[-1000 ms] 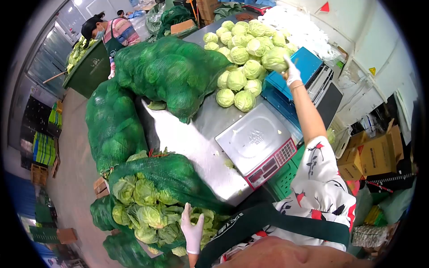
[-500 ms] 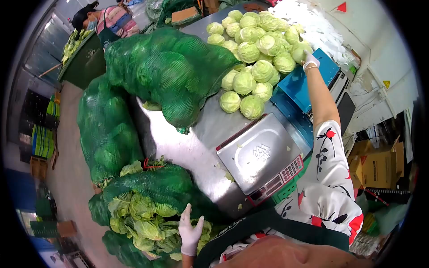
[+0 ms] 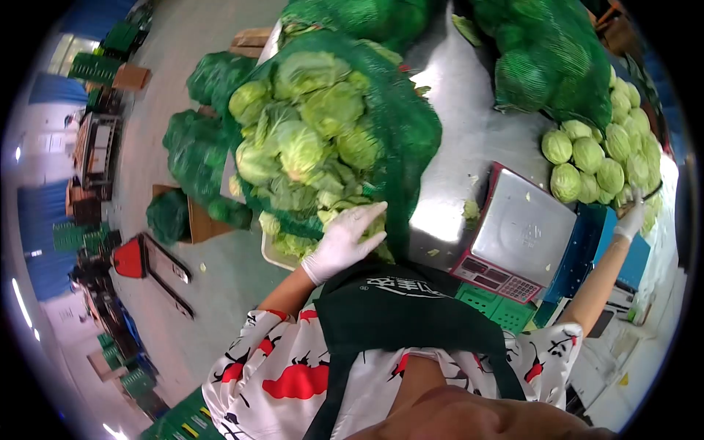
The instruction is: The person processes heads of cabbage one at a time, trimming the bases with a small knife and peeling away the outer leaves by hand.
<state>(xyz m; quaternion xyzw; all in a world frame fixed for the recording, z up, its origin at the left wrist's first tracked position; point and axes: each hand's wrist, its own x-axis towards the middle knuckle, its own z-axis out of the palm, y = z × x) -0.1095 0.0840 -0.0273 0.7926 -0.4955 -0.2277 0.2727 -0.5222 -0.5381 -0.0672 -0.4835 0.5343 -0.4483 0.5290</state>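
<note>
My left hand [image 3: 346, 242], in a white glove, lies at the near edge of an opened green net bag [image 3: 411, 139]. Its thumb and fingers are apart, and it holds nothing. Leafy, untrimmed cabbages [image 3: 301, 147] show in the bag's mouth just beyond it. On the far right, my gloved right hand [image 3: 629, 214] is closed on a cabbage [image 3: 625, 196] at the near end of a pile of pale trimmed cabbages [image 3: 587, 155]. A thin dark curved thing shows beside those fingers; I cannot make out what it is.
A scale with a metal plate [image 3: 524, 227] stands on the metal table [image 3: 455, 95], beside a blue machine [image 3: 634, 260]. More filled net bags [image 3: 550, 66] are at the back. A green crate [image 3: 499, 308] sits below the scale. On the floor is a red-and-black pallet jack [image 3: 150, 264].
My view has swung left and down toward the open net bag. My left hand has moved onto the bag's near edge. The right hand stays by the pile's near end.
</note>
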